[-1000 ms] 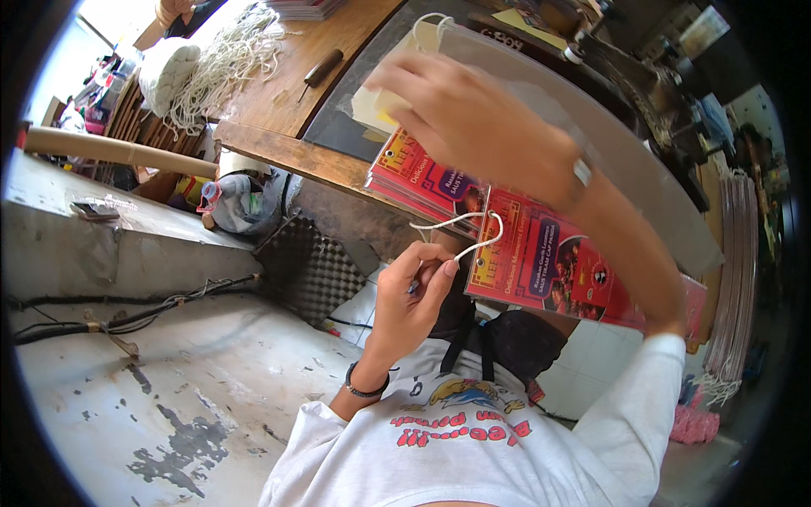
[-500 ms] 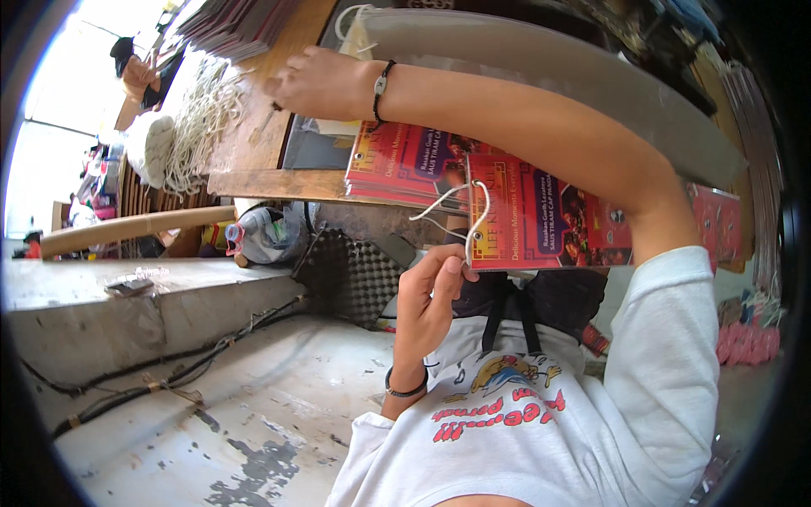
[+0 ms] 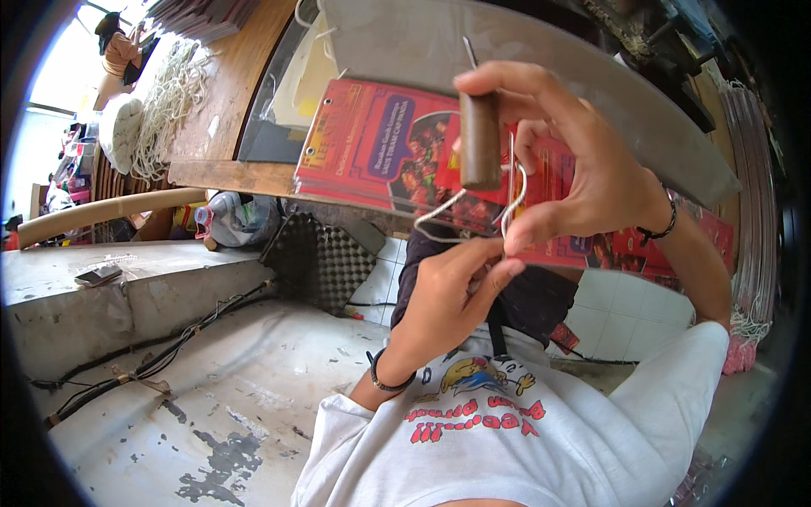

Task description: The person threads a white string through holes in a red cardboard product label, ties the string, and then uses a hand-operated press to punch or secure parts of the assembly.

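My left hand (image 3: 460,287) is closed in a pinch, its thumb and fingertips around a white cord (image 3: 439,207) at the edge of a red printed card. That card is seen nearly edge-on and is largely hidden by my hands. In my right hand (image 3: 583,160), a wooden-handled awl (image 3: 480,148) stands upright, its thin metal shank pointing away from me. The right thumb reaches the cord beside my left fingertips. Behind them, on the workbench, lies a stack of red printed cards (image 3: 363,127) with eyelets in its left edge.
The wooden bench (image 3: 232,76) carries a heap of white cords (image 3: 173,118) at left. A grey sheet (image 3: 541,68) rises behind the stack. Below are a clear plastic bottle (image 3: 232,215) and a black checkered panel (image 3: 317,258). Bundled cards (image 3: 752,186) hang at right. Another person (image 3: 118,51) is far left.
My right hand has come back from the far left of the bench to my left hand, now with the awl in it. The held card has turned nearly edge-on.
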Tool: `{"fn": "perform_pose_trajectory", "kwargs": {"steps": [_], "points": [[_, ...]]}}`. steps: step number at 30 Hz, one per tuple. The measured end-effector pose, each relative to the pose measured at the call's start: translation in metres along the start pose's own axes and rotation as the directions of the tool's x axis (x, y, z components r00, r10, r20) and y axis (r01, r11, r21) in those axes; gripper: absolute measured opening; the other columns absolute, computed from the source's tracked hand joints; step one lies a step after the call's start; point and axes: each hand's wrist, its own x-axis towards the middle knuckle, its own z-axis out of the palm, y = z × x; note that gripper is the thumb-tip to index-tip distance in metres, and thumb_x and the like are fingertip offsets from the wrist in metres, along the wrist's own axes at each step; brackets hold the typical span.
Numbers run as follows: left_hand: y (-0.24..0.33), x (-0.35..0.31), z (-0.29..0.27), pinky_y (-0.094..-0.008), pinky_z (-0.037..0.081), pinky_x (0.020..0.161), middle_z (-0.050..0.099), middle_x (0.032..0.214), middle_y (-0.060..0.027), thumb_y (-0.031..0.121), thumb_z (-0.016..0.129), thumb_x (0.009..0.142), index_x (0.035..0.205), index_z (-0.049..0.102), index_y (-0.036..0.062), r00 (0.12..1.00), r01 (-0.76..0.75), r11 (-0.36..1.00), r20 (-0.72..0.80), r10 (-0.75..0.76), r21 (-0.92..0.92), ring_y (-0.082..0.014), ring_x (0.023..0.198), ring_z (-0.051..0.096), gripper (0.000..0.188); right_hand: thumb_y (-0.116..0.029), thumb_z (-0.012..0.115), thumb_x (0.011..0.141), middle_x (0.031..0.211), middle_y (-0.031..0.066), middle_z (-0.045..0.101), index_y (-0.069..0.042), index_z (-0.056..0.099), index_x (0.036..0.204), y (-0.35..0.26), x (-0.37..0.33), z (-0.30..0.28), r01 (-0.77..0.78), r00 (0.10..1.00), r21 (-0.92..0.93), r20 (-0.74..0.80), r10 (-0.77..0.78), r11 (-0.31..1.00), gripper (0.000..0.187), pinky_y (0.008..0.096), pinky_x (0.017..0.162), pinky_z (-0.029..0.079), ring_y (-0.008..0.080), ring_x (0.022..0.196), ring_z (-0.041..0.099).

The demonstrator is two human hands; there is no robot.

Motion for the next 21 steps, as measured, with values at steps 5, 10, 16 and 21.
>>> {"fn": "perform_pose_trajectory", "kwargs": {"steps": [5,10,16,21], "points": [[-0.005,-0.002,0.013,-0.0233,0.044,0.052,0.062,0.069,-0.0071,0.011,0.076,0.082,0.091,0.064,-0.0008,0.986,0.168,0.979,-0.002,-0.169,-0.111,-0.0099,0.056,0.054,0.019,-0.024,0.078,0.08,0.092,0.0027,0.067,-0.008,0.047,0.126,0.044,-0.033,-0.004,0.094,0.978,-0.011,-0.187,-0.095,0.995,0.058,0.0244,0.059,0.046,0.0114,0.068,0.059],[-0.001,0.001,0.002,-0.0274,0.043,0.052,0.063,0.071,-0.006,0.007,0.083,0.07,0.082,0.066,0.002,0.994,-0.001,0.986,-0.111,0.02,0.165,-0.014,0.058,0.056,0.022,-0.02,0.067,0.09,0.104,0.0053,0.059,-0.004,0.061,0.1,0.057,-0.04,-0.001,0.231,0.922,-0.002,-0.319,-0.22,0.973,0.019,0.0285,0.056,0.045,0.0156,0.059,0.056],[0.027,0.019,0.0,-0.0363,0.042,0.067,0.06,0.087,-0.0042,0.024,0.086,0.059,0.084,0.069,0.0117,0.936,-0.299,0.729,0.041,0.349,0.616,-0.0242,0.078,0.053,0.033,-0.025,0.059,0.096,0.107,0.0069,0.055,-0.002,0.057,0.106,0.055,-0.042,-0.004,0.199,0.92,-0.003,-0.344,-0.188,0.98,0.025,0.0268,0.062,0.045,0.0113,0.066,0.055],[0.039,0.045,-0.02,-0.0394,0.041,0.082,0.061,0.104,-0.0073,0.023,0.081,0.056,0.09,0.069,0.0123,0.892,-0.439,0.629,0.225,0.393,0.641,-0.0288,0.093,0.053,0.038,-0.024,0.059,0.096,0.09,0.0031,0.057,-0.006,0.055,0.099,0.059,-0.039,0.003,0.245,0.843,0.111,-0.515,-0.155,0.963,0.019,0.0252,0.05,0.043,0.0095,0.054,0.055]]}}
